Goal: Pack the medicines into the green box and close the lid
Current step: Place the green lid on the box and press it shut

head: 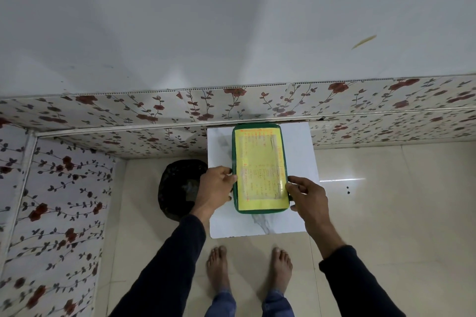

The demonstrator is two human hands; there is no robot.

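Note:
The green box (260, 210) lies on a small white marble-patterned table (257, 226), its lid down and covered by a yellow label with orange print. My left hand (215, 186) presses against the box's left edge, fingers curled on the rim. On the opposite side, my right hand (307, 195) holds the right edge near the front corner. No medicines are visible; the lid hides the inside of the box.
A dark round object (177, 188) sits on the floor just left of the table. Floral-patterned wall panels (59, 201) run along the left and behind the table. My bare feet (248, 267) stand on cream floor tiles in front of the table.

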